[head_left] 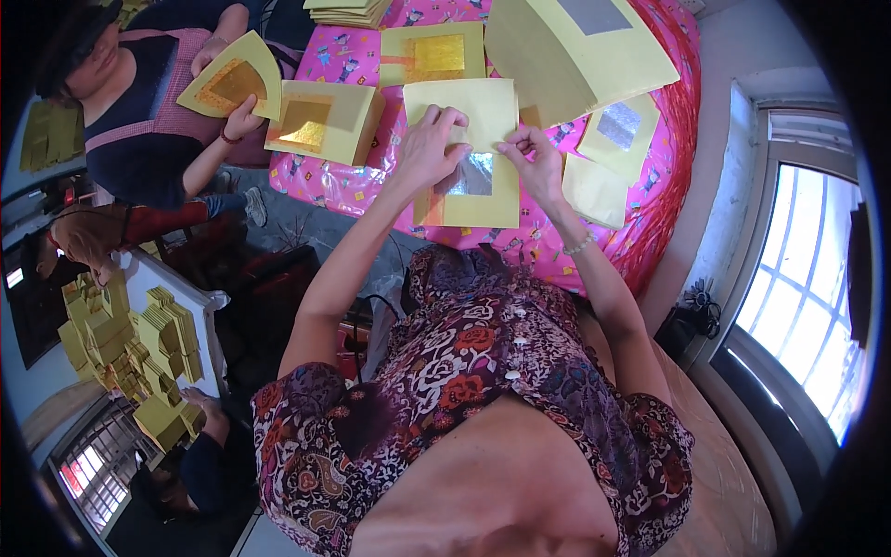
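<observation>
well, our yellow sheet point(478, 97) lies partly over a silver-foiled sheet point(475, 176) on the pink cover point(320, 188). our left hand point(429, 150) curls on it, grip unclear; our right hand point(535, 158) pinches its near right corner. probably light, limp, easily creased: we'd hold edges.

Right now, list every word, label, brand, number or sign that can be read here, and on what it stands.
No text can be read anywhere in this picture.
Yellow sheet at the right hand: no lettering visible.
Gold-patched yellow stack: any lettering is too blurred to read.
Pink patterned table cover: any lettering is too small to read.
</observation>
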Motion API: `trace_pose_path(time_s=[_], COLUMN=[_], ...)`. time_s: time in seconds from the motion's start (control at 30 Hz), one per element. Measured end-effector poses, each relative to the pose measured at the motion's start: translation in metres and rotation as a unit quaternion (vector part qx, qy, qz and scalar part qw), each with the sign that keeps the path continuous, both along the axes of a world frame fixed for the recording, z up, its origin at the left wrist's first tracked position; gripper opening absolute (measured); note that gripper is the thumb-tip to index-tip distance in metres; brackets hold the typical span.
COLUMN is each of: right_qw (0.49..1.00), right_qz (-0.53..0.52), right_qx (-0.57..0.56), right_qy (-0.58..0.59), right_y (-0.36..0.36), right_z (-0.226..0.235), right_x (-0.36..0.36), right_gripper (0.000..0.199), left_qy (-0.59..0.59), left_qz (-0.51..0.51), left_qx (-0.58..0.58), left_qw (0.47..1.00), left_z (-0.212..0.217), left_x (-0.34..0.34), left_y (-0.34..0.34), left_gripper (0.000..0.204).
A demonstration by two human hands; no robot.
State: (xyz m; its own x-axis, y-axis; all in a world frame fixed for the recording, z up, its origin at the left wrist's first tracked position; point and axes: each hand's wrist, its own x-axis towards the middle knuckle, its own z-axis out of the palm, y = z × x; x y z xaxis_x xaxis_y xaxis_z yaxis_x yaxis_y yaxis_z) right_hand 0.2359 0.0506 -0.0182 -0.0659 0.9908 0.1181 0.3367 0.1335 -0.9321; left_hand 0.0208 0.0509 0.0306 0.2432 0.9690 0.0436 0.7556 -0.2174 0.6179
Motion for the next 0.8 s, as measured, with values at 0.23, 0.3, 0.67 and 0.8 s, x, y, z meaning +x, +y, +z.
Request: trace_pose_path(time_s=[0.23, 0.3, 0.67, 0.8], right_qw=[0.999, 0.992, 0.905, 0.897], right_qz=[0.015, 0.021, 0.164, 0.167], right_qx=[-0.003, 0.041, 0.263, 0.265], right_qy=[-0.032, -0.122, -0.291, -0.312], right_y=[-0.002, 0.0, 0.018, 0.019], right_z=[0.01, 0.028, 0.022, 0.019], right_x=[0.006, 0.0, -0.036, -0.036], right_gripper=[0.022, 0.022, 0.016, 0.015], left_qy=[0.007, 0.015, -0.023, 0.013], left_qz=[-0.006, -0.006, -0.029, 0.022], left_qx=[0.016, 0.026, 0.073, 0.114], left_qw=[1.0, 1.0, 0.997, 0.993], left_z=[-0.006, -0.007, -0.02, -0.015], left_x=[-0.001, -0.003, -0.019, -0.03], left_y=[-0.001, -0.003, -0.011, -0.017], left_gripper=[0.041, 0.041, 0.041, 0.03])
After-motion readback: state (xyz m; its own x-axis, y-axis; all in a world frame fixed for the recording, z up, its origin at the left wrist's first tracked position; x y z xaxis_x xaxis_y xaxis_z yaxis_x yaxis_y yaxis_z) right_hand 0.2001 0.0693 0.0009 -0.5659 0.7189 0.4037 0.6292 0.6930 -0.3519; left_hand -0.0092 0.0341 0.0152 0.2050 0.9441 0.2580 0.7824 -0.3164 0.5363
